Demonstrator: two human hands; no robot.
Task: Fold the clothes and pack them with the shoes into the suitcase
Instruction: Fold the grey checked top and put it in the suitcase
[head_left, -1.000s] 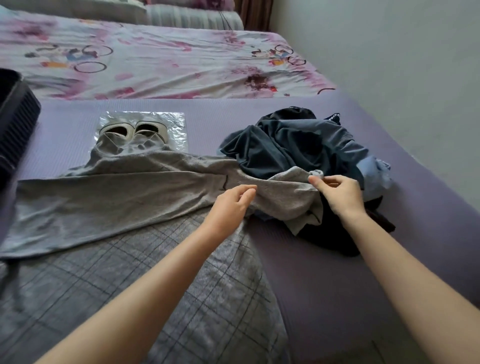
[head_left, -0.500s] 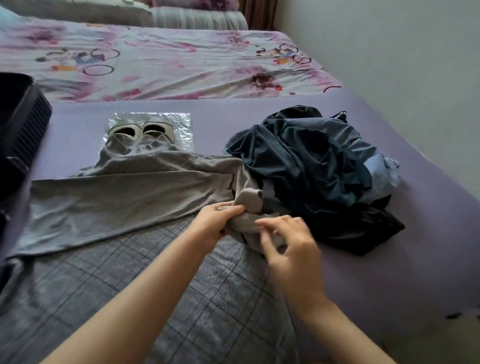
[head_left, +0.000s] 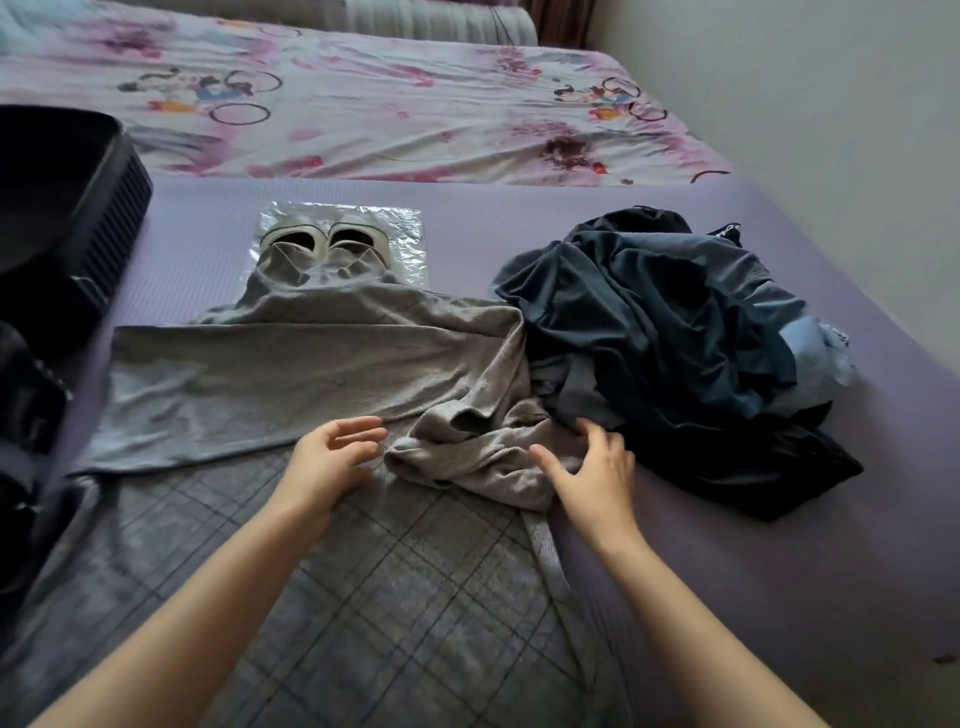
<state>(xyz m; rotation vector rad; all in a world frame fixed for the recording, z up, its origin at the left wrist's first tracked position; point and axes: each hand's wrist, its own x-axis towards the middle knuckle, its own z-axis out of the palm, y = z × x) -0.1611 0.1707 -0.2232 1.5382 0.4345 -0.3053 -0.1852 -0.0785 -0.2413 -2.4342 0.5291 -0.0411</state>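
Left arm (head_left: 208, 597): bare forearm enters from the lower left, angled up and rightward.
Left hand (head_left: 332, 462): palm turned rightward, fingers loosely curved and apart, gripping nothing.
Right arm (head_left: 701, 613): bare forearm enters from the lower right, angled up and leftward.
Right hand (head_left: 592, 475): palm down, fingers spread, thumb stretched leftward.
Spacing: hands level, near each other, not touching.
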